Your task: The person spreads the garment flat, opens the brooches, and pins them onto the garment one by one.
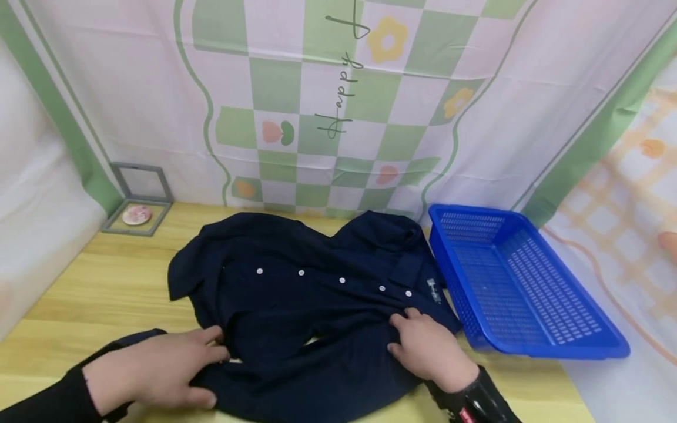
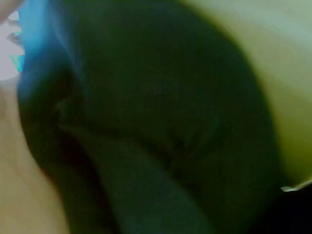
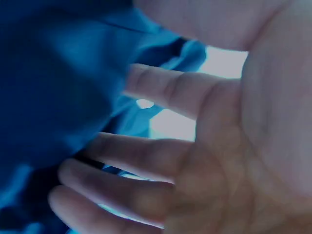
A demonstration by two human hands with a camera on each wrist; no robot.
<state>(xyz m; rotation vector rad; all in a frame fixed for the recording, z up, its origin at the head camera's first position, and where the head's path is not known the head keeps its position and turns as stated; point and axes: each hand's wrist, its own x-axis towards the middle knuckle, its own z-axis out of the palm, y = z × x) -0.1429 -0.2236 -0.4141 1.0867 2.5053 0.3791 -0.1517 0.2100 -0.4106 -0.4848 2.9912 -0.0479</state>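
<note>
A dark navy button-up shirt (image 1: 312, 247) lies spread and rumpled on the wooden table, its row of white buttons running sideways and a printed label near its right end. My left hand (image 1: 164, 367) is at the shirt's lower left edge, thumb and fingers apart around the fabric. Dark cloth fills most of the left wrist view, too blurred to show the fingertips. On the shirt's lower right part rests my right hand (image 1: 431, 352), below the last button. Its fingers (image 3: 141, 156) stretch out against the cloth in the right wrist view.
A blue plastic basket (image 1: 476, 317) stands at the right, against the shirt's edge. At the back left is a grey square frame (image 1: 143, 170) with a small pink round item (image 1: 136, 215). A patterned curtain (image 1: 275, 82) hangs behind the table (image 1: 69, 294).
</note>
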